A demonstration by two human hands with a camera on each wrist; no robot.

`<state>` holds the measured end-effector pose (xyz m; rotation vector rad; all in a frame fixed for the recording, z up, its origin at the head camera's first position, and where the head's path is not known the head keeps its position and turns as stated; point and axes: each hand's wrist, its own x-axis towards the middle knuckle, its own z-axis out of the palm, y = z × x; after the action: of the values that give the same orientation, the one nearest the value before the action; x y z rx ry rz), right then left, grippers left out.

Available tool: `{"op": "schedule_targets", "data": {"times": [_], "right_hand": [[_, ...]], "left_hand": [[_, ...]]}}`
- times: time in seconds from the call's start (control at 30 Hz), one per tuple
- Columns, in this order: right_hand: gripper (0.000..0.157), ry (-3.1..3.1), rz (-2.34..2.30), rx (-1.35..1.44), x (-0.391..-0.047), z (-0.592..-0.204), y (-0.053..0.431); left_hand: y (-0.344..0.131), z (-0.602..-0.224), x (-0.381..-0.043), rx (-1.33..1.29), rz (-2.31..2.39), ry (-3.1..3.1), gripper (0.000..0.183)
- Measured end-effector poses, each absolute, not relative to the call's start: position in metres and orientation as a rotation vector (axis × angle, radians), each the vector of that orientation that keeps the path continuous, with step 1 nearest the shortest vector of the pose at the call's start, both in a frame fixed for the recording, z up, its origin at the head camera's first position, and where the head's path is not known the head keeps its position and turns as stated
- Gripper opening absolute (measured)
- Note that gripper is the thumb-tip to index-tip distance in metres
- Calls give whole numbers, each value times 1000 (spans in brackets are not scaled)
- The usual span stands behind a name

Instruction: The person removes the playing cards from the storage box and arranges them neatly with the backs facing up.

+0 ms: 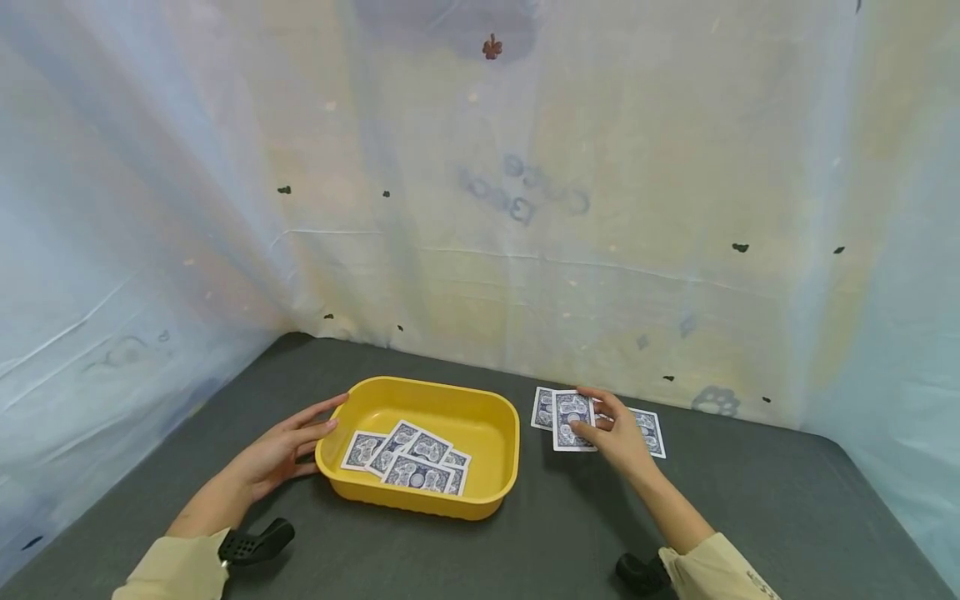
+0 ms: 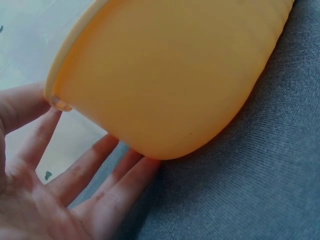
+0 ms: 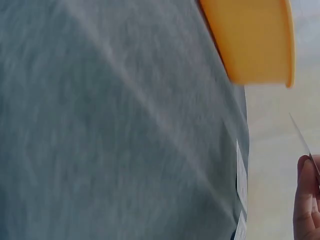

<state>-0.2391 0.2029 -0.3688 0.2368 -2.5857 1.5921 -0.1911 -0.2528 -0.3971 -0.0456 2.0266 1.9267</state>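
Observation:
My right hand (image 1: 619, 433) pinches a playing card (image 1: 567, 408) between thumb and fingers, its blue patterned back showing; it is raised above the table, to the right of the yellow tub (image 1: 491, 454). In the right wrist view only the card's thin edge (image 3: 300, 134) and part of the hand show. Behind the held card lie another playing card (image 1: 542, 408) and, to the right of the hand, a further card (image 1: 649, 432), both back up. My left hand (image 1: 273, 457) touches the tub's left end with extended fingers. Several cards (image 1: 417, 474) lie overlapping inside the tub.
A dark grey cloth (image 1: 420, 554) covers the table. Pale plastic sheeting (image 1: 637, 192) hangs behind the table and along both sides. Black straps with devices (image 1: 258, 543) sit at both wrists, over beige sleeves (image 1: 176, 567).

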Motion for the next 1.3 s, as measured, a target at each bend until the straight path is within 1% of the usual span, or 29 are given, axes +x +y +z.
{"op": "schedule_targets", "data": {"times": [0.33, 0.63, 0.83, 1.3], "right_hand": [[53, -2607, 1519, 179, -244, -375, 228], [52, -2672, 1324, 103, -248, -376, 254], [54, -2717, 1220, 25, -251, -377, 277], [56, -2763, 1118, -12, -254, -376, 314]], "left_hand": [[-254, -397, -191, -34, 1929, 2017, 66], [-253, -396, -190, -51, 1932, 2016, 66], [-252, -397, -191, -66, 1930, 2021, 67], [-251, -396, -190, -74, 1934, 2025, 67]]}}
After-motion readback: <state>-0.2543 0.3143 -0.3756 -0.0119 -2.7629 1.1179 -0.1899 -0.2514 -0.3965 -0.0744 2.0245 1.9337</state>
